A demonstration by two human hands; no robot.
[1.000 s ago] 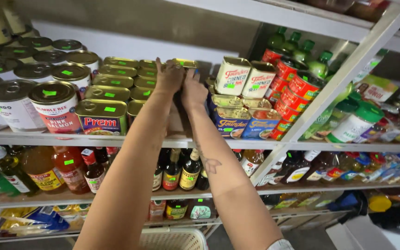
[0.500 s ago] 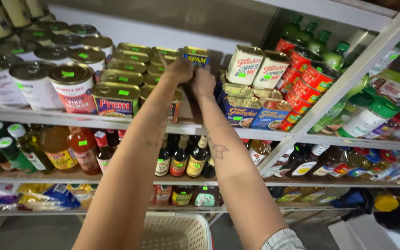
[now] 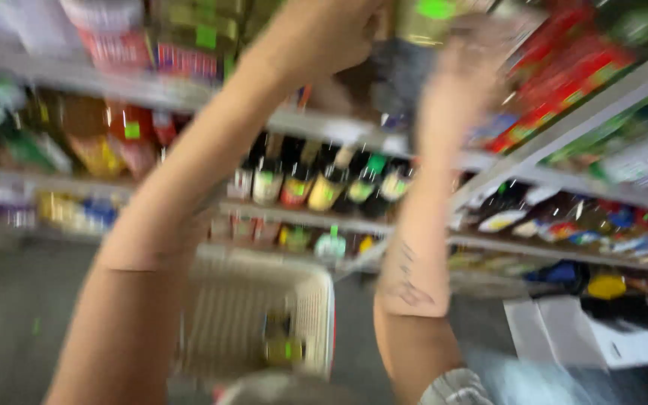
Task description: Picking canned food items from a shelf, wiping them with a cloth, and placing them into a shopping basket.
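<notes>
Two hands, left hand [image 3: 316,34] and right hand [image 3: 463,71], clasp a blurred tin [image 3: 433,19] above the bottle shelf [image 3: 354,217]; below it, a cream basket [image 3: 264,315] holds jars.

Two hands: left hand [image 3: 324,30], right hand [image 3: 466,67]; one basket [image 3: 316,315]; bottles too blurred to count.
</notes>
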